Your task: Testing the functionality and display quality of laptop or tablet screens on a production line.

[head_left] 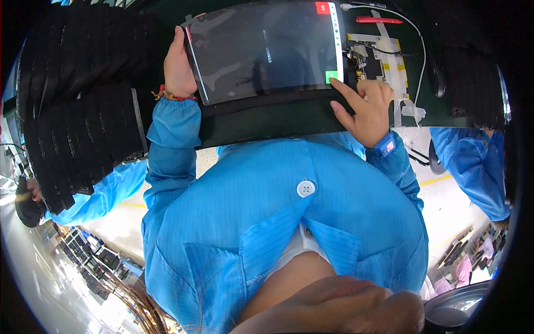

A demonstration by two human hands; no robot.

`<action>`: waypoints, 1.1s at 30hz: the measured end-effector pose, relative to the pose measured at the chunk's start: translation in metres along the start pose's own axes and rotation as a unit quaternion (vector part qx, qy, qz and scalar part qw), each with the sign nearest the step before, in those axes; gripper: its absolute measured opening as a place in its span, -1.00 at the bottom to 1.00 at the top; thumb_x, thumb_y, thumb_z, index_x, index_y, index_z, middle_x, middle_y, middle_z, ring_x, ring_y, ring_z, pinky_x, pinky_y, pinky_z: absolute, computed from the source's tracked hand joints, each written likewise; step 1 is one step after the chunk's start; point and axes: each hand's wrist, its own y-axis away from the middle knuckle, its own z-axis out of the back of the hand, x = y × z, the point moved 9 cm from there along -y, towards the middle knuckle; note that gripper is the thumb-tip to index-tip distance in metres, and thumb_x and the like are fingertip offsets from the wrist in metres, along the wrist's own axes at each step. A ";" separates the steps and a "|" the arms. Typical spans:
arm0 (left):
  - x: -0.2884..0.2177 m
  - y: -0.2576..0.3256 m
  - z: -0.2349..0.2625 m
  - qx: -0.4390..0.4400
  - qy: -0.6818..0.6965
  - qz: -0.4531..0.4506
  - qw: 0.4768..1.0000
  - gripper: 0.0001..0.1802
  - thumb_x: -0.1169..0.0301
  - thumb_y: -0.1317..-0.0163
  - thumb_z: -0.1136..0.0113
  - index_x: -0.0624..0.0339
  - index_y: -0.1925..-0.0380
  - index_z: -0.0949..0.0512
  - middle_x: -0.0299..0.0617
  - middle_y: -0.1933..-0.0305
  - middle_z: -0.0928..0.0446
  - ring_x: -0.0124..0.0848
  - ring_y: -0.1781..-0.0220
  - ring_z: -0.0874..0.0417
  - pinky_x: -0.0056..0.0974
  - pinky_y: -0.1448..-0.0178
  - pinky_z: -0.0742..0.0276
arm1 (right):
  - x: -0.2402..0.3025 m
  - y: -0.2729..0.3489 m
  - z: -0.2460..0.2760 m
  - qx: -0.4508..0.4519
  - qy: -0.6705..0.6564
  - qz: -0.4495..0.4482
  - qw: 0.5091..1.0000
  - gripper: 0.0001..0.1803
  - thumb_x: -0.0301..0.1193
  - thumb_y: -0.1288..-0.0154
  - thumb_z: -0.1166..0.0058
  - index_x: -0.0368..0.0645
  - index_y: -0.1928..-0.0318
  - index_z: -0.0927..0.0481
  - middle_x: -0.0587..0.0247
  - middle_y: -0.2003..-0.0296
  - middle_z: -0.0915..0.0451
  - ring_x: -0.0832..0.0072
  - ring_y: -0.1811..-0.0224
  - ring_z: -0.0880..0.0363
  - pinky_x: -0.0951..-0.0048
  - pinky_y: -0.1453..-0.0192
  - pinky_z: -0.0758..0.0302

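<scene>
A wide dark display panel (245,50), with its screen lit, lies tilted across the dark green bench. My left hand (179,72) grips its left edge; the thumb shows along the side and the other fingers are mostly hidden. At the panel's lower right corner, the index finger of my right hand (367,108) reaches to a green square (331,77) on the screen, its tip on or just beside it. That hand holds nothing: thumb apart, remaining fingers loosely curled. Just right of the panel, a taped circuit board (396,61) is joined to thin dark wires.
A red pen (378,20) lies above the board. The white cable (421,50) curves down past it to crumpled tape (413,112). Black strip-like stacks (83,117) line the left side, more (473,72) the right. People in blue sleeves (466,167) are close on both sides.
</scene>
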 end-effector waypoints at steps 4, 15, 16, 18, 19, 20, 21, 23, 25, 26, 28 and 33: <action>0.002 -0.001 0.005 0.017 0.002 0.000 1.000 -0.49 0.05 -0.36 0.39 0.13 -0.06 -0.38 -0.12 -0.04 -0.45 -0.22 -0.04 -0.47 -0.17 -0.14 -0.35 | -0.010 -0.005 0.021 -0.048 -0.048 0.026 0.997 -0.68 -0.30 -0.04 -0.10 0.02 0.12 -0.60 0.28 0.44 -0.31 0.37 0.30 -0.26 0.33 0.15 -0.20; -0.003 0.003 0.009 -0.043 -0.047 -0.024 0.998 -0.48 0.05 -0.36 0.39 0.14 -0.07 -0.36 -0.10 -0.07 -0.43 -0.22 -0.06 -0.45 -0.17 -0.15 -0.33 | -0.067 -0.068 -0.015 0.097 -0.048 0.093 0.990 -0.65 -0.49 -0.11 -0.05 -0.12 0.03 -0.46 0.11 0.16 -0.49 0.22 0.12 -0.48 0.37 0.03 -0.45; -0.003 0.002 0.013 -0.054 -0.058 -0.023 0.997 -0.49 0.07 -0.36 0.37 0.17 -0.09 -0.33 -0.08 -0.09 -0.41 -0.21 -0.09 -0.44 -0.15 -0.17 -0.32 | -0.067 -0.069 -0.024 0.136 -0.061 0.084 0.985 -0.66 -0.48 -0.10 -0.07 -0.13 0.05 -0.47 0.12 0.19 -0.49 0.24 0.17 -0.50 0.37 0.07 -0.47; -0.003 0.001 0.007 -0.026 -0.041 -0.021 0.999 -0.49 0.07 -0.36 0.37 0.17 -0.09 -0.34 -0.08 -0.08 -0.41 -0.21 -0.09 -0.44 -0.15 -0.17 -0.32 | -0.069 -0.071 -0.029 0.133 -0.057 0.078 0.986 -0.66 -0.47 -0.07 -0.13 -0.15 0.09 -0.47 0.14 0.25 -0.49 0.30 0.28 -0.52 0.38 0.18 -0.50; -0.003 0.001 0.001 0.002 -0.025 -0.019 0.999 -0.49 0.07 -0.36 0.36 0.17 -0.08 -0.34 -0.08 -0.08 -0.42 -0.21 -0.09 -0.44 -0.15 -0.17 -0.32 | -0.072 -0.072 -0.032 0.133 -0.071 0.068 0.986 -0.67 -0.47 -0.05 -0.15 -0.15 0.11 -0.48 0.16 0.29 -0.49 0.33 0.33 -0.52 0.41 0.22 -0.50; -0.003 0.002 0.000 0.001 -0.025 -0.019 1.000 -0.49 0.07 -0.36 0.36 0.17 -0.08 -0.34 -0.08 -0.08 -0.42 -0.21 -0.09 -0.44 -0.15 -0.17 -0.32 | -0.074 -0.073 -0.034 0.133 -0.084 0.059 0.986 -0.68 -0.47 -0.04 -0.16 -0.15 0.13 -0.49 0.18 0.33 -0.50 0.37 0.38 -0.52 0.44 0.26 -0.50; -0.004 0.003 -0.001 -0.005 -0.035 -0.026 0.999 -0.49 0.06 -0.36 0.36 0.16 -0.08 -0.35 -0.08 -0.08 -0.42 -0.22 -0.09 -0.44 -0.15 -0.17 -0.32 | -0.074 -0.073 -0.035 0.133 -0.085 0.060 0.986 -0.68 -0.47 -0.04 -0.16 -0.15 0.13 -0.49 0.18 0.33 -0.50 0.37 0.38 -0.52 0.44 0.26 -0.50; -0.006 0.004 0.000 -0.013 -0.044 -0.034 0.998 -0.49 0.06 -0.36 0.36 0.16 -0.08 -0.35 -0.09 -0.09 -0.41 -0.22 -0.09 -0.44 -0.15 -0.17 -0.32 | -0.082 -0.073 -0.040 0.150 -0.067 0.016 0.986 -0.75 -0.46 0.00 -0.21 -0.17 0.24 -0.54 0.22 0.40 -0.52 0.42 0.40 -0.53 0.50 0.31 -0.48; -0.006 0.005 0.003 -0.029 -0.073 -0.033 0.996 -0.48 0.04 -0.35 0.36 0.14 -0.08 -0.35 -0.09 -0.09 -0.41 -0.23 -0.09 -0.44 -0.14 -0.17 -0.32 | -0.090 -0.072 -0.040 0.097 -0.127 0.025 0.987 -0.79 -0.46 0.01 -0.22 -0.18 0.30 -0.55 0.23 0.42 -0.53 0.44 0.40 -0.53 0.52 0.31 -0.47; -0.006 0.005 0.003 -0.029 -0.072 -0.033 0.996 -0.48 0.04 -0.35 0.36 0.14 -0.08 -0.35 -0.09 -0.09 -0.41 -0.23 -0.09 -0.44 -0.14 -0.17 -0.32 | -0.095 -0.072 -0.032 0.042 -0.185 0.035 0.981 -0.83 -0.45 0.02 -0.23 -0.19 0.36 -0.57 0.24 0.44 -0.54 0.47 0.40 -0.53 0.55 0.32 -0.46; -0.005 0.005 0.006 -0.043 -0.084 -0.023 0.995 -0.48 0.03 -0.35 0.36 0.12 -0.08 -0.35 -0.10 -0.09 -0.41 -0.23 -0.08 -0.45 -0.14 -0.15 -0.34 | -0.110 -0.077 -0.012 -0.006 -0.165 -0.042 0.985 -0.79 -0.36 0.00 -0.25 -0.18 0.36 -0.57 0.22 0.36 -0.56 0.44 0.33 -0.55 0.52 0.25 -0.49; -0.005 0.009 0.006 -0.070 -0.076 -0.018 0.994 -0.48 0.03 -0.35 0.37 0.10 -0.09 -0.35 -0.09 -0.10 -0.41 -0.23 -0.08 -0.45 -0.13 -0.14 -0.35 | -0.071 -0.089 0.017 -0.136 0.046 0.017 0.990 -0.78 -0.33 -0.04 -0.18 -0.18 0.32 -0.54 0.17 0.10 -0.52 0.24 -0.11 -0.35 0.28 -0.08 -0.39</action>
